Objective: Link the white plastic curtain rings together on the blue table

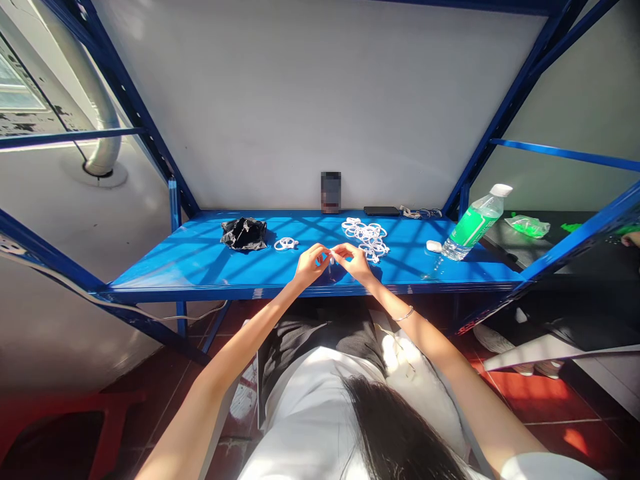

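Note:
My left hand (311,265) and my right hand (354,261) meet over the front middle of the blue shelf (200,257). Both pinch a small white piece (331,253) between their fingertips; it is too small to name surely. Just behind my right hand lies a heap of white plastic rings (367,237). A pair of white rings (285,244) rests to the left of my left hand, apart from it.
A crumpled black bag (244,233) lies left of the rings. A green-labelled water bottle (475,223) leans at the right, a small white object (433,245) beside it. A dark phone (381,211) and upright dark box (331,192) stand by the back wall. Blue rack posts flank both sides.

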Demonstrator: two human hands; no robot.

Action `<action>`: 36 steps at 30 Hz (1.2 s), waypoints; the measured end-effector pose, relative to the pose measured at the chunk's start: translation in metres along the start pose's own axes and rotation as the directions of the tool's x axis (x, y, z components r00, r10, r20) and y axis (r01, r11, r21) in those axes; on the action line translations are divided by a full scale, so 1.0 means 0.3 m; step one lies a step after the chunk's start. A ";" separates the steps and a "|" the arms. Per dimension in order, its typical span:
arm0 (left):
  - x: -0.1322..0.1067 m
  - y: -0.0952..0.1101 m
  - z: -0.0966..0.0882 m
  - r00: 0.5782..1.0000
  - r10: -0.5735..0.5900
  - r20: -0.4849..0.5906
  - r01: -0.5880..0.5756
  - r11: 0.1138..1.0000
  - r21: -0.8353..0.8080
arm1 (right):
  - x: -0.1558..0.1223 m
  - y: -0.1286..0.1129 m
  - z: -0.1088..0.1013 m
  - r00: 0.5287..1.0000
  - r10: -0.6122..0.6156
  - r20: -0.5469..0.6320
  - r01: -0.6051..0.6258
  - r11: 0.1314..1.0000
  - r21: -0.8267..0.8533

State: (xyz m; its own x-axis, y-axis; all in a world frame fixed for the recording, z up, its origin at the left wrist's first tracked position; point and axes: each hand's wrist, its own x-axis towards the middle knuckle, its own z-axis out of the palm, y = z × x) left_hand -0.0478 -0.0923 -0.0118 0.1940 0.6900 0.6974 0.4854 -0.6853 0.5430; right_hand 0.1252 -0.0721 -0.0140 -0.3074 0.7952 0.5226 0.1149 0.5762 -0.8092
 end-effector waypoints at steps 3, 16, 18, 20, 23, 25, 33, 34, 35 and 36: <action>-0.002 -0.001 0.000 1.000 -0.001 0.000 0.001 1.000 0.004 | 0.001 0.004 0.000 1.000 -0.012 -0.002 0.012 1.000 -0.016; -0.012 -0.026 0.010 0.995 0.097 -0.015 -0.095 0.992 0.085 | 0.001 -0.012 0.001 0.993 -0.103 -0.052 0.094 0.983 -0.160; -0.014 -0.031 0.013 0.991 0.129 -0.016 -0.127 0.985 0.114 | 0.000 -0.014 0.002 0.990 -0.129 -0.060 0.117 0.977 -0.179; -0.014 -0.033 0.015 0.986 0.163 -0.020 -0.158 0.977 0.140 | 0.001 -0.016 0.002 0.984 -0.161 -0.073 0.144 0.970 -0.198; -0.014 -0.033 0.015 0.977 0.209 -0.031 -0.200 0.963 0.178 | 0.001 -0.017 0.004 0.975 -0.201 -0.089 0.179 0.961 -0.212; -0.013 -0.032 0.015 0.971 0.236 -0.037 -0.224 0.953 0.203 | 0.001 -0.017 0.004 0.971 -0.221 -0.094 0.197 0.956 -0.217; -0.012 -0.032 0.017 0.968 0.250 -0.030 -0.236 0.944 0.232 | -0.002 -0.025 0.003 0.963 -0.250 -0.102 0.220 0.946 -0.240; -0.013 -0.032 0.017 0.969 0.244 -0.026 -0.231 0.945 0.233 | -0.003 -0.025 0.003 0.963 -0.252 -0.101 0.221 0.944 -0.244; -0.013 -0.032 0.018 0.971 0.240 -0.023 -0.228 0.945 0.234 | -0.003 -0.025 0.003 0.962 -0.254 -0.100 0.223 0.943 -0.248; -0.013 -0.032 0.018 0.971 0.239 -0.023 -0.227 0.945 0.235 | -0.003 -0.025 0.003 0.961 -0.256 -0.099 0.225 0.942 -0.251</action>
State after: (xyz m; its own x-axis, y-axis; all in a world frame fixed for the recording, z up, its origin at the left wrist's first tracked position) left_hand -0.0487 -0.0872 -0.0223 0.2848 0.5004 0.8176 0.6151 -0.7496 0.2446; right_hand 0.1238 -0.0774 -0.0086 -0.2316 0.6355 0.7366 0.2755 0.7690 -0.5768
